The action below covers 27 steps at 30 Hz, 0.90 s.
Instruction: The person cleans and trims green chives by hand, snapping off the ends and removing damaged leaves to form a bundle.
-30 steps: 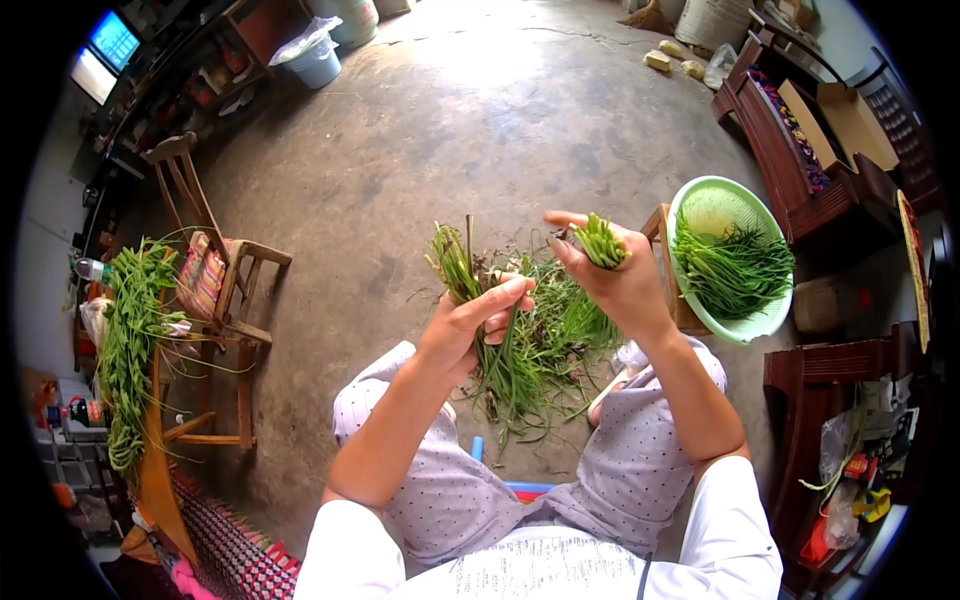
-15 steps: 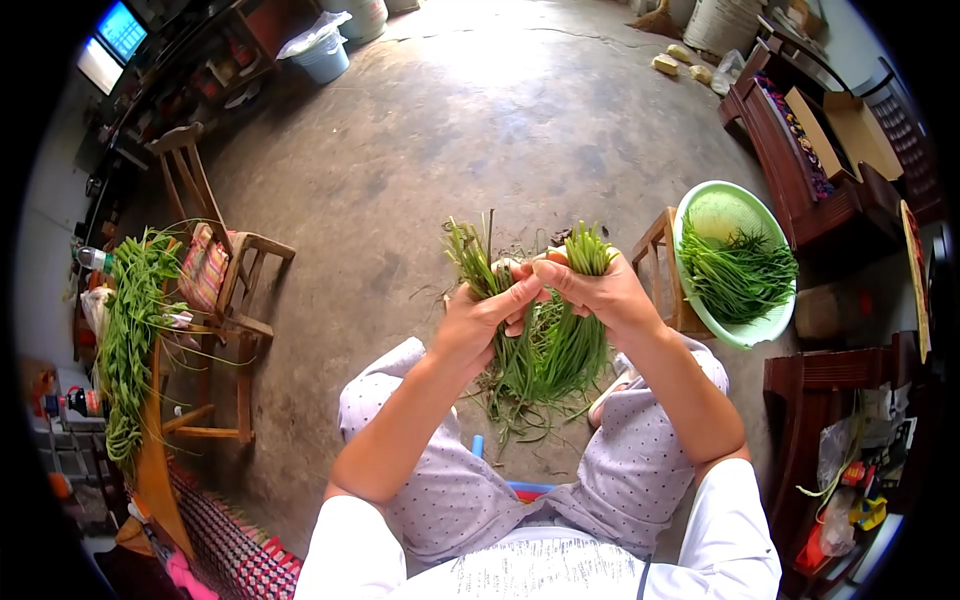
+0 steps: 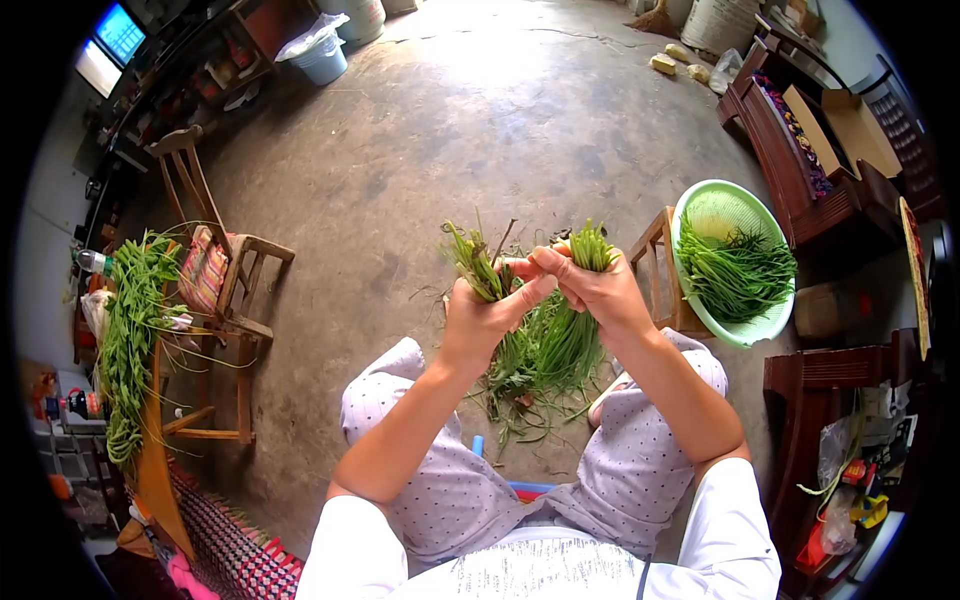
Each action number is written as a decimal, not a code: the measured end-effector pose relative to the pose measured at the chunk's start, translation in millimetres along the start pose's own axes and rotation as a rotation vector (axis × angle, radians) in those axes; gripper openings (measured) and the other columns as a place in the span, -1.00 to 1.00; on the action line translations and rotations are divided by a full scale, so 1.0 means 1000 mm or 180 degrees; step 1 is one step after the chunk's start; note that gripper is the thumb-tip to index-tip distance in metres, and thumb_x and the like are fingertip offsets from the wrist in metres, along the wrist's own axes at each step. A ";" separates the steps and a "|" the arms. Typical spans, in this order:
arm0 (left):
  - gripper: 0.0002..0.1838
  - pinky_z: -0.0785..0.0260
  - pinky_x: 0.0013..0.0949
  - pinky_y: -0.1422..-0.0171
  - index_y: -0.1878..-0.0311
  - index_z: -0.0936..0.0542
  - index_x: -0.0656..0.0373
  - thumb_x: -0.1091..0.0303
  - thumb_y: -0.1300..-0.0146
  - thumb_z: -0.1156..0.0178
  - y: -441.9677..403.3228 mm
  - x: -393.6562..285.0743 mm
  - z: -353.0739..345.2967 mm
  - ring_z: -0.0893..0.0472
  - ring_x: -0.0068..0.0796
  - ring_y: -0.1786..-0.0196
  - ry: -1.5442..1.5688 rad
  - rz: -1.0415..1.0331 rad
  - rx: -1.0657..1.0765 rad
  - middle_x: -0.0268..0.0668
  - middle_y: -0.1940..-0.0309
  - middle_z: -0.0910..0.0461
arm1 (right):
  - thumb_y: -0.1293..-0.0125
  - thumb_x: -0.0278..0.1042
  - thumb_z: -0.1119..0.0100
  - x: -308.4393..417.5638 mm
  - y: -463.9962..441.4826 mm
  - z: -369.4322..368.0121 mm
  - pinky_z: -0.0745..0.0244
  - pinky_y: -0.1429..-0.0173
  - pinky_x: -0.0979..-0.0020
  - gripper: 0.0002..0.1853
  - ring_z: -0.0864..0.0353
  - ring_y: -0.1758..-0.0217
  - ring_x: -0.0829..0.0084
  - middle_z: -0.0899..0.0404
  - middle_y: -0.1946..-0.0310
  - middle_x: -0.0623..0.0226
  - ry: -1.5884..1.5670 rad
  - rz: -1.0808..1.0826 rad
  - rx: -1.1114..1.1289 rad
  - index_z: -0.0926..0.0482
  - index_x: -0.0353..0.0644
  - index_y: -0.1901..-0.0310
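Observation:
My left hand [image 3: 478, 318] is closed around a bunch of chives [image 3: 468, 252], cut ends upward, with a thin brown stalk poking out of it. Another bunch of chives [image 3: 592, 248], neater and paler at the ends, is gripped in my right hand [image 3: 603, 292], its long leaves hanging down. The fingertips of both hands meet between the two bunches; whether they pinch a single strand is too small to tell. Below them, loose green scraps [image 3: 515, 385] lie on the floor between my feet, partly hidden by the hands and hanging leaves.
At right, a light green plastic basket [image 3: 714, 212] holding chives [image 3: 740, 275] rests on a wooden stool [image 3: 655, 262]. Leafy green stems [image 3: 135, 330] lie on a wooden surface at left, beside a wooden chair [image 3: 262, 243]. A blue bucket [image 3: 322, 62] stands farther back.
The left hand has turned slightly and shifted right, nearer the right hand. The brown stalk now tilts to the right. The right hand still holds its bunch in nearly the same spot.

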<state>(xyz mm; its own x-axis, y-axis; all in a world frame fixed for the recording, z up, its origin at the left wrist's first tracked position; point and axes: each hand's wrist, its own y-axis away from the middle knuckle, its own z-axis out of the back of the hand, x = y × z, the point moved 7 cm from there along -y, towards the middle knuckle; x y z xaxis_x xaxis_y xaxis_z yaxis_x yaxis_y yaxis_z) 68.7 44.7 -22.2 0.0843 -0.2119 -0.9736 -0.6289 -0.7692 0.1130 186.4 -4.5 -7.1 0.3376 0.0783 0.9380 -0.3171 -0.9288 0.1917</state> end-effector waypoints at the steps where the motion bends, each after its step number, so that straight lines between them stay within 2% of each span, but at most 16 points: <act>1: -0.84 -0.08 -0.65 0.57 0.24 -0.58 0.17 0.36 -0.15 -0.30 -0.001 0.002 0.000 -0.31 -0.81 0.57 -0.0014 0.0029 -0.0032 -0.53 0.51 -0.47 | -0.18 -0.24 -0.30 0.001 0.002 -0.001 -0.02 0.61 0.66 -0.83 -0.20 0.66 0.83 -0.58 0.57 0.55 -0.0024 -0.0023 -0.0061 -0.64 -0.16 0.39; 6: -0.88 -0.09 -0.65 0.57 0.30 -0.56 0.15 0.34 -0.17 -0.27 -0.004 0.006 0.002 -0.31 -0.81 0.56 0.0344 0.0082 -0.0194 -0.54 0.52 -0.44 | -0.16 -0.24 -0.32 0.000 0.003 0.005 -0.02 0.61 0.66 -0.82 -0.22 0.66 0.82 -0.48 0.65 0.60 0.0037 -0.0062 -0.0134 -0.63 -0.18 0.38; 8: -0.89 -0.10 -0.65 0.56 0.32 -0.54 0.13 0.33 -0.20 -0.25 -0.004 -0.001 0.005 -0.30 -0.80 0.57 0.0462 -0.0006 -0.0344 -0.55 0.52 -0.42 | -0.16 -0.24 -0.33 0.003 0.005 0.007 -0.08 0.56 0.66 -0.81 -0.26 0.61 0.81 -0.44 0.64 0.62 0.0137 -0.0057 -0.0165 -0.63 -0.19 0.38; 12: -0.87 -0.11 -0.66 0.57 0.32 -0.59 0.19 0.33 -0.19 -0.26 -0.006 -0.003 0.011 -0.30 -0.80 0.60 0.0724 -0.0073 -0.0511 -0.52 0.53 -0.48 | -0.15 -0.24 -0.33 0.004 0.005 0.007 -0.15 0.51 0.64 -0.80 -0.31 0.55 0.80 -0.47 0.59 0.63 0.0264 0.0093 -0.0141 -0.64 -0.21 0.39; 18: -0.85 -0.12 -0.64 0.56 0.28 -0.60 0.19 0.31 -0.21 -0.25 -0.007 -0.001 0.008 -0.30 -0.80 0.59 0.0792 0.0023 -0.0313 -0.51 0.51 -0.49 | -0.15 -0.26 -0.33 0.006 0.006 0.002 -0.21 0.44 0.62 -0.80 -0.34 0.49 0.78 -0.49 0.54 0.62 0.0461 0.0177 -0.0075 -0.64 -0.25 0.39; 21: -0.85 -0.13 -0.64 0.54 0.29 -0.61 0.19 0.30 -0.19 -0.26 -0.009 0.002 0.020 -0.30 -0.79 0.57 0.1036 0.0108 -0.0554 -0.52 0.53 -0.48 | -0.17 -0.25 -0.31 0.003 0.005 0.007 -0.22 0.43 0.62 -0.79 -0.35 0.46 0.79 -0.52 0.55 0.59 0.0543 0.0142 -0.0091 -0.64 -0.25 0.39; 23: -0.83 -0.13 -0.65 0.54 0.18 -0.58 0.20 0.35 -0.20 -0.24 -0.010 0.000 0.026 -0.32 -0.79 0.53 0.0992 0.0203 -0.0518 -0.47 0.43 -0.50 | -0.20 -0.24 -0.29 0.009 0.003 0.008 -0.23 0.43 0.62 -0.78 -0.35 0.49 0.77 -0.54 0.55 0.55 0.0382 0.0313 -0.0056 -0.64 -0.25 0.40; 24: -0.83 -0.13 -0.65 0.54 0.18 -0.58 0.20 0.35 -0.20 -0.24 -0.009 -0.004 0.026 -0.32 -0.79 0.53 0.0995 0.0202 -0.0520 -0.47 0.43 -0.50 | -0.24 -0.20 -0.24 0.013 0.002 0.009 -0.18 0.51 0.63 -0.75 -0.29 0.58 0.77 -0.57 0.54 0.52 0.0357 0.0570 -0.0053 -0.64 -0.23 0.41; 26: -0.74 -0.14 -0.66 0.53 0.04 -0.50 0.21 0.45 -0.20 -0.19 -0.007 -0.015 0.021 -0.33 -0.78 0.49 0.0778 0.0147 -0.0337 -0.42 0.29 -0.49 | -0.26 -0.18 -0.20 0.017 0.000 0.011 -0.14 0.54 0.64 -0.73 -0.26 0.62 0.77 -0.59 0.53 0.50 0.0328 0.0510 -0.0072 -0.64 -0.22 0.43; 27: -0.74 -0.14 -0.66 0.53 0.04 -0.50 0.21 0.45 -0.20 -0.19 -0.007 -0.014 0.025 -0.33 -0.78 0.49 0.0778 0.0149 -0.0336 -0.42 0.29 -0.49 | -0.28 -0.16 -0.17 0.019 -0.001 0.013 -0.10 0.57 0.65 -0.71 -0.23 0.65 0.78 -0.60 0.53 0.48 0.0295 0.0450 -0.0095 -0.63 -0.21 0.45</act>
<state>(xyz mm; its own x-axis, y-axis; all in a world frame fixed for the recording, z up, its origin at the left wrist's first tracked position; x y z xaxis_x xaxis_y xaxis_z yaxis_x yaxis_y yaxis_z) 52.4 68.4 -14.8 0.2492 -0.3780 -0.8916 -0.5535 -0.8111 0.1892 204.7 -7.2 6.7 0.2050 -0.0181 0.9786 -0.3824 -0.9218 0.0630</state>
